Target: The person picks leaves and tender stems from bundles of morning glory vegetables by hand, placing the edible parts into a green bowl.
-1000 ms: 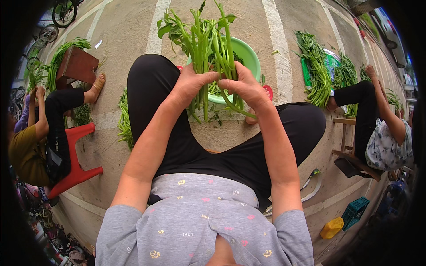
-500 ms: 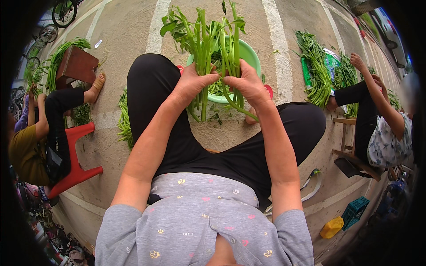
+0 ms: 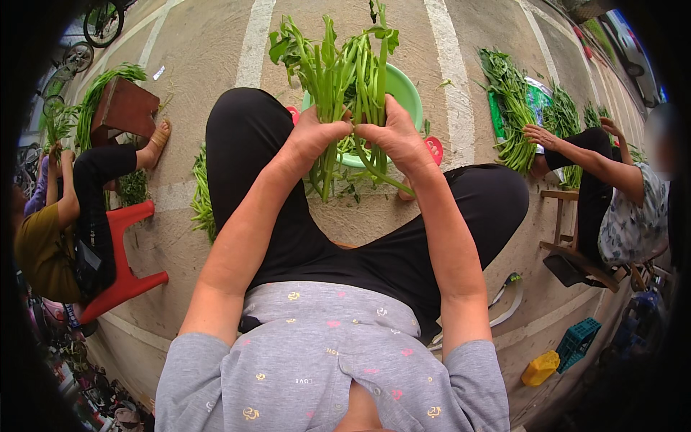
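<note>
In front of me, my left hand (image 3: 314, 138) is closed round a bunch of leafy green vegetable stems (image 3: 330, 79), held upright with the leaves on top. My right hand (image 3: 394, 137) grips a second, smaller bunch of the same vegetable stems (image 3: 368, 83), and one stem bends down past its wrist. The thumbs point at each other and nearly meet between the bunches. Behind and below the hands stands a light green basin (image 3: 407, 93) with cut greens in it, partly hidden by the stems.
Heaped greens (image 3: 203, 191) lie by my left knee. At left, a person sits by a red stool (image 3: 122, 259) and a brown box (image 3: 122, 108). On the right, another person on a wooden chair (image 3: 568, 223) reaches toward piled greens (image 3: 512, 115). A yellow container (image 3: 540, 369) stands beside a teal crate (image 3: 578, 344).
The two bunches have drawn closer together, and the left one has shifted slightly right and down. The person at right has stretched an arm toward the piled greens.
</note>
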`<state>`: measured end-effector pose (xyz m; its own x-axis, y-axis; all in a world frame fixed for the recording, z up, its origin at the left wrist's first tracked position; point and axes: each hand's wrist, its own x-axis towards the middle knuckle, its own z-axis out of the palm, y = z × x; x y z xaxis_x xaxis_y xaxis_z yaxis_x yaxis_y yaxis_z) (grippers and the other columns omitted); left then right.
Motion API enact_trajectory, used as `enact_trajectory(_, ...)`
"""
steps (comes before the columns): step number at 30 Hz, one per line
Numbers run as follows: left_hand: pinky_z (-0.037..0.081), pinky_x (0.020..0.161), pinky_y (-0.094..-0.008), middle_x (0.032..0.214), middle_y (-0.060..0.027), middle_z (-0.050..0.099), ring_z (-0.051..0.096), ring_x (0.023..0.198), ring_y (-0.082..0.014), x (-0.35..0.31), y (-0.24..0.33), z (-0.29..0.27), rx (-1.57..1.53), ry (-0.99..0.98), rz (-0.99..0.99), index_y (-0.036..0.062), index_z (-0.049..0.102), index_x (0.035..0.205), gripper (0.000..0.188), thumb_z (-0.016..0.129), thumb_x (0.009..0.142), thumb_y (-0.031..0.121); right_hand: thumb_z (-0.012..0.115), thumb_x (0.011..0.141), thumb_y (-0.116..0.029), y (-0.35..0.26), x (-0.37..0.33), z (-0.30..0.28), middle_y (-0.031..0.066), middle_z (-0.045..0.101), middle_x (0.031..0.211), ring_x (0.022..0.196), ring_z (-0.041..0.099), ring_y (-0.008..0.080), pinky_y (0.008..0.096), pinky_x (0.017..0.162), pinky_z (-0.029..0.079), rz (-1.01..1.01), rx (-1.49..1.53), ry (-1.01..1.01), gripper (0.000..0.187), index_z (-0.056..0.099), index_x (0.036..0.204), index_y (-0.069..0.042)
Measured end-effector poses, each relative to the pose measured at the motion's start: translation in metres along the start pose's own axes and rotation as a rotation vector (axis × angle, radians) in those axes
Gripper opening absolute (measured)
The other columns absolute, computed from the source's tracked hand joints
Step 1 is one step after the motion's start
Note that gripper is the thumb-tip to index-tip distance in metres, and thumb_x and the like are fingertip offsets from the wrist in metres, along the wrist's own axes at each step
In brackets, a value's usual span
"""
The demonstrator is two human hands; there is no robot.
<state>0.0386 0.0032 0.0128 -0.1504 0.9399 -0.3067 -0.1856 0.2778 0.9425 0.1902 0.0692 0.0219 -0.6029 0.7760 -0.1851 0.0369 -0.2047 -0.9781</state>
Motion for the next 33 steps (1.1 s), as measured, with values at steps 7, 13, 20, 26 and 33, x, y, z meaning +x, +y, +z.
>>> enact_trajectory(7,0.039,0.062,-0.0237,0.075,-0.0003,0.053,0.048,0.065,-0.0098,-0.0004,0.0018,0.0018,-0.060,0.011,-0.016,0.0048,0.056,0.085,0.020,0.062,0.066,0.009,0.065,0.069,-0.004,0.0026,0.0017,0.0016,0.0056,0.057,0.085,0.066,0.055,0.0101,0.0232,0.053,0.047,0.014,0.060,-0.012,0.039,0.047,0.104,0.002)
enact_trajectory(13,0.039,0.060,-0.0235,0.074,-0.0003,0.053,0.048,0.063,-0.0096,-0.0003,-0.0011,0.0005,-0.048,0.039,-0.011,0.0048,0.056,0.085,0.021,0.061,0.065,0.008,0.067,0.073,-0.008,0.0077,0.0025,0.0036,0.0019,0.057,0.086,0.071,0.053,0.0082,0.0219,0.056,0.045,0.017,0.046,-0.045,0.035,0.052,0.104,-0.003)
enact_trajectory(20,0.040,0.059,-0.0232,0.073,-0.0007,0.054,0.050,0.063,-0.0095,-0.0026,0.0000,0.0005,-0.113,0.072,-0.031,0.0046,0.056,0.085,0.020,0.060,0.066,0.007,0.065,0.070,-0.005,0.0033,0.0014,0.0083,0.0053,0.057,0.084,0.066,0.055,0.0102,0.0235,0.052,0.046,-0.004,0.049,-0.003,0.038,0.048,0.103,0.002)
enact_trajectory(26,0.042,0.059,-0.0229,0.075,-0.0011,0.054,0.051,0.064,-0.0099,-0.0014,-0.0020,-0.0036,-0.180,0.079,-0.070,0.0042,0.055,0.088,0.022,0.062,0.069,0.007,0.067,0.069,-0.006,-0.0009,-0.0003,0.0039,0.0047,0.055,0.084,0.065,0.054,0.0111,0.0240,0.053,0.046,0.026,0.139,0.008,0.042,0.047,0.105,0.002)
enact_trajectory(33,0.043,0.062,-0.0240,0.082,-0.0022,0.054,0.051,0.068,-0.0101,-0.0051,0.0059,0.0002,-0.180,0.063,-0.048,0.0033,0.053,0.096,0.028,0.065,0.072,0.010,0.068,0.074,-0.006,0.0001,-0.0012,0.0042,0.0028,0.058,0.090,0.072,0.055,0.0095,0.0228,0.061,0.046,0.036,0.240,-0.043,0.042,0.047,0.110,-0.002)
